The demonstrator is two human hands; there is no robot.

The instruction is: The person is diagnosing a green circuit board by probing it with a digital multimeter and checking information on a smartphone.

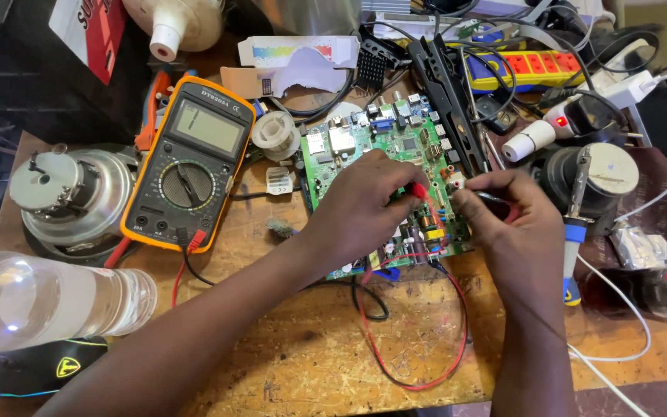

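A green circuit board (364,143) lies on the wooden bench, partly under both hands. My left hand (360,205) pinches a red test probe (420,191) whose tip touches the board near its right side. My right hand (503,224) grips a black test probe (479,196), also pointed at the board's right edge. Red and black leads (418,340) loop across the bench back to a yellow-cased digital multimeter (188,162) left of the board. The parts under the probe tips are hidden by my fingers.
A soldering iron (577,224) rests in a round stand at right. A clear plastic bottle (48,297) and a mouse (32,367) lie front left, a metal motor part (71,193) at left. A power strip (530,69), solder spool (275,133) and cables crowd the back.
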